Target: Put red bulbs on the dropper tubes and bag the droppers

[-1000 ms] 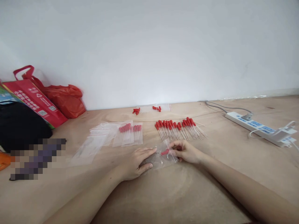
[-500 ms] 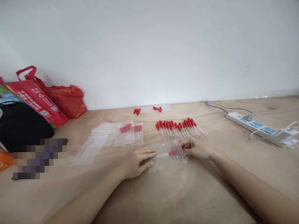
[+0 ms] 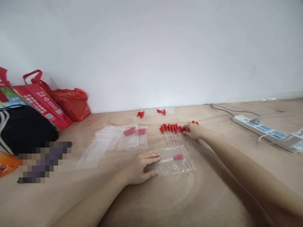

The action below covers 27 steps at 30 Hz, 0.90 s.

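A clear zip bag (image 3: pixel 175 170) lies flat in front of me with one red-bulbed dropper (image 3: pixel 178 156) inside. My left hand (image 3: pixel 144 167) rests on the bag's left end, fingers stretched out and thumb apart. Behind it and to the right, a row of loose droppers (image 3: pixel 174 128) lies side by side, bulbs pointing away from me. Among their bulbs, toward the row's right side, my right hand (image 3: pixel 193 130) has its fingertips closed around a red bulb; the hand partly covers the droppers behind it.
Filled bags of droppers (image 3: pixel 132 135) lie left of the row, beside a fan of flat plastic bags (image 3: pixel 94 151). Loose red bulbs (image 3: pixel 140 114) lie near the wall. A power strip (image 3: pixel 265 130) sits at right; a red bag (image 3: pixel 71 104) and black bag (image 3: pixel 28 129) stand at left.
My right hand has let go of the zip bag's opening and moved back to the dropper row. The left hand stays on the bag, which now lies flatter. The view has shifted slightly.
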Each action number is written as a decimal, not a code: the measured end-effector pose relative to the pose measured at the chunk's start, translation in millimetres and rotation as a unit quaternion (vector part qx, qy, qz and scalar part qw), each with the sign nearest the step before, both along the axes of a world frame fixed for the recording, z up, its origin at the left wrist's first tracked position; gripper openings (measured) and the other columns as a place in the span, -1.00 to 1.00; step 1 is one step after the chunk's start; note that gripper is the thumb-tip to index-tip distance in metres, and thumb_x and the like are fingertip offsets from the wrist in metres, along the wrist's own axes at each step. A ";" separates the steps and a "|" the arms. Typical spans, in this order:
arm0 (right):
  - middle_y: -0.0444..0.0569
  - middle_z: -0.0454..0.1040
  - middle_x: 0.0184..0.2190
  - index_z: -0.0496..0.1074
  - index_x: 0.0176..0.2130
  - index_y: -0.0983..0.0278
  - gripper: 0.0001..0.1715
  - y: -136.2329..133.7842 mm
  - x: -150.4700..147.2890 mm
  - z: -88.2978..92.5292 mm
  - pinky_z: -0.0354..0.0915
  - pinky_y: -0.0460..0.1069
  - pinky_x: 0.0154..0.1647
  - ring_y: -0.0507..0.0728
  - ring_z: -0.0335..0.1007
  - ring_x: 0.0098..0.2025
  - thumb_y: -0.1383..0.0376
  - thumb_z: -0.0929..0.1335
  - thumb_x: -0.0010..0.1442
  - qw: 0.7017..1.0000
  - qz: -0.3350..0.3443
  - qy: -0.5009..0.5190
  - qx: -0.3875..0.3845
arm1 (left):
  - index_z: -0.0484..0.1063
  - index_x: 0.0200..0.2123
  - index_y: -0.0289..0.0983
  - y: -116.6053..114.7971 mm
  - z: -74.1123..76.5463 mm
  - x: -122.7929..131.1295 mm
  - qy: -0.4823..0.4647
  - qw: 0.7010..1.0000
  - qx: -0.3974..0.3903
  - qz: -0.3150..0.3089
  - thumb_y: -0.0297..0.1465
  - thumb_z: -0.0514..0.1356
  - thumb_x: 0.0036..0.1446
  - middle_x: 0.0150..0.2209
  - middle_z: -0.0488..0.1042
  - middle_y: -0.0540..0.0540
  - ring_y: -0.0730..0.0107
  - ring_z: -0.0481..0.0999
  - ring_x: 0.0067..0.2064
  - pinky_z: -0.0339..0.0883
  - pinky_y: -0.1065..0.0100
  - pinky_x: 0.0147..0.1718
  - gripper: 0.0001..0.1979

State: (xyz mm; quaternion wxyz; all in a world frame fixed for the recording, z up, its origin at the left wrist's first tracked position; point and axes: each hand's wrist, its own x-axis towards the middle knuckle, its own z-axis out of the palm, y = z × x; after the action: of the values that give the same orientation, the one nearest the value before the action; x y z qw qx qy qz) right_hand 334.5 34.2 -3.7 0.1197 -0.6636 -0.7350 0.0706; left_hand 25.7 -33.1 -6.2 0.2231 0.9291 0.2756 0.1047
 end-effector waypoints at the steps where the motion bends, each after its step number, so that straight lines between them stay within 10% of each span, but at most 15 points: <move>1: -0.02 0.47 -0.40 0.46 -0.32 0.29 -0.78 2.4 0.4 -1.7 0.15 -0.09 -0.37 0.09 0.34 -0.36 0.33 0.30 -0.04 1.000 0.000 0.002 -0.003 | 0.27 0.03 -0.25 -0.1 0.2 0.0 -0.003 1.000 0.000 -0.001 -0.24 0.12 0.07 0.08 0.26 -0.15 0.22 0.20 0.12 0.07 0.12 0.09 -0.56; 20: 0.06 0.46 -0.41 0.35 -0.39 0.32 -0.89 -9.7 -7.5 -6.4 0.17 -0.07 -0.38 0.11 0.35 -0.33 0.35 0.27 -0.02 0.994 -0.092 0.038 0.036 | 0.26 0.04 -0.20 -0.3 -2.7 -1.3 -0.013 1.000 -0.007 0.005 -0.21 0.11 0.08 0.09 0.25 -0.13 0.21 0.18 0.13 0.05 0.09 0.09 -0.56; 24: -0.05 0.41 -0.48 0.24 -0.27 0.29 -0.76 -32.6 4.7 4.5 0.18 -0.08 -0.49 0.04 0.32 -0.47 0.20 0.25 0.06 0.972 -0.093 0.200 0.085 | 0.26 0.03 -0.18 -0.8 -2.6 -1.6 -0.025 1.000 -0.005 0.002 -0.21 0.10 0.08 0.09 0.26 -0.11 0.22 0.19 0.13 0.04 0.10 0.10 -0.57; 27: -0.13 0.35 -0.50 0.15 -0.25 0.25 -0.62 -53.2 9.7 -3.3 0.15 -0.10 -0.65 -0.02 0.23 -0.62 0.04 0.26 0.04 0.896 -0.114 0.408 0.135 | 0.27 0.03 -0.18 -0.5 -2.6 -1.5 -0.022 1.000 -0.003 0.001 -0.22 0.11 0.08 0.09 0.26 -0.11 0.22 0.20 0.13 0.05 0.11 0.09 -0.57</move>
State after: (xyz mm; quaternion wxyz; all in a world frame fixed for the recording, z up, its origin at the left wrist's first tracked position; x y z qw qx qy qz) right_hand 344.2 -19.0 -7.1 0.5052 -0.6329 -0.5434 0.2212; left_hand 24.2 -33.6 -8.8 0.2319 0.9257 0.2714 0.1248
